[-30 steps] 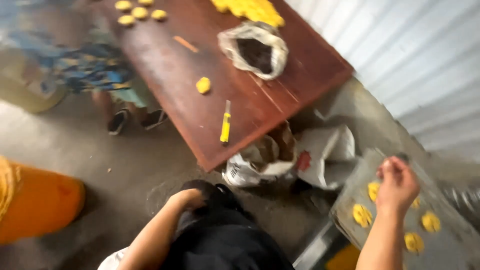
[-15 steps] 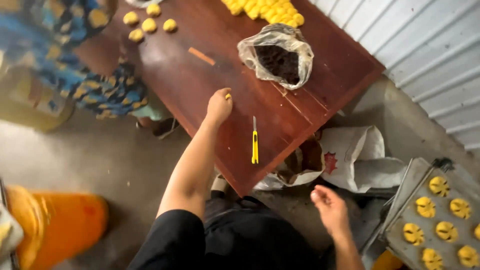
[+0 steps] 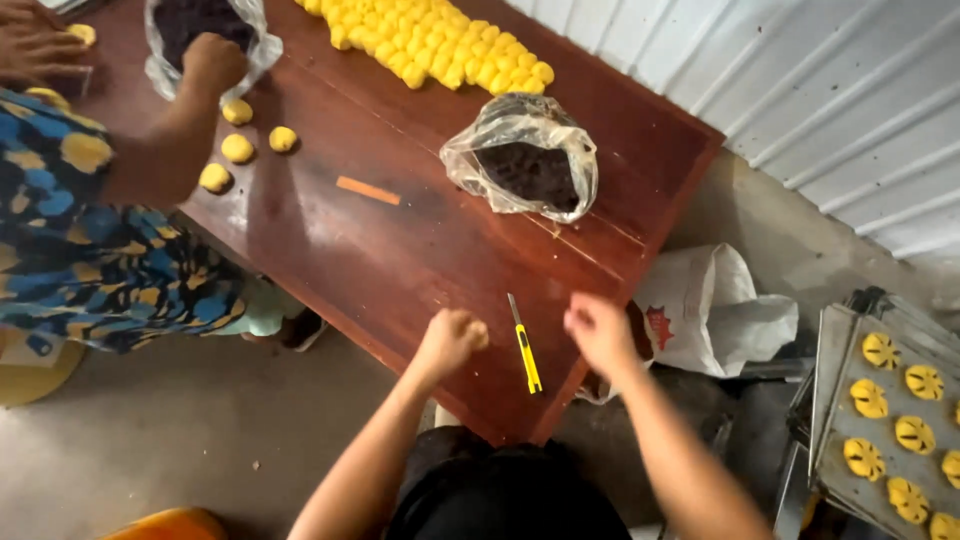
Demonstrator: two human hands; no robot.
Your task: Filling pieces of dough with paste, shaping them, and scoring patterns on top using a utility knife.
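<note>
My left hand (image 3: 452, 340) is closed in a fist over the near edge of the dark red wooden table (image 3: 400, 260); it seems to hold a small yellow dough ball, mostly hidden by the fingers. My right hand (image 3: 598, 335) hovers close by at the table's near corner, fingers loosely curled, holding nothing. Between the two hands a yellow utility knife (image 3: 523, 355) lies on the table. Farther back sits a clear plastic bag of dark filling (image 3: 530, 165), and beyond it rows of yellow dough pieces (image 3: 430, 45).
Another person in blue-and-yellow patterned clothes (image 3: 90, 240) works at the left, a hand (image 3: 215, 60) at a second bag of filling. Nearby lie dough balls (image 3: 240, 148) and an orange stick (image 3: 368, 190). A tray of shaped yellow pastries (image 3: 890, 400) and a white bag (image 3: 710, 310) are at the right.
My left hand picked the lone dough ball off the table and drew back to the near edge. My right hand came from the tray up beside it.
</note>
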